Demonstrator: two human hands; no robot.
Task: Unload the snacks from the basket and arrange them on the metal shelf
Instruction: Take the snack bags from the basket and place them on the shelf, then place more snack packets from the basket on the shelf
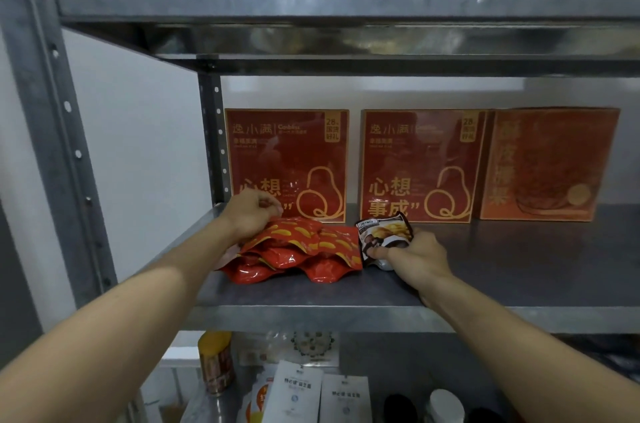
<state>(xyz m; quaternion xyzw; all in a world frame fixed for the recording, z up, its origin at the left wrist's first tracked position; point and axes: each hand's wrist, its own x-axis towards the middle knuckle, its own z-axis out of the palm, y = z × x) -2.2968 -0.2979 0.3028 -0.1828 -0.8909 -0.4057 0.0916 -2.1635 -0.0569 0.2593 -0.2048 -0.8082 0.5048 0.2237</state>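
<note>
A pile of red snack packets (294, 253) with yellow marks lies on the middle board of the metal shelf (311, 294). My left hand (251, 215) rests on the pile's back left corner, fingers curled and pinching a packet's top edge. Just right of the pile, my right hand (412, 258) grips a small dark snack packet (382, 232) with a food picture, held upright with its lower edge near the board. No basket is in view.
Three red gift boxes (415, 166) stand along the back of the same board. The shelf board to the right (536, 260) is bare metal. A grey upright post (62, 132) stands at left. Bags, a jar and packets fill the boards above and below.
</note>
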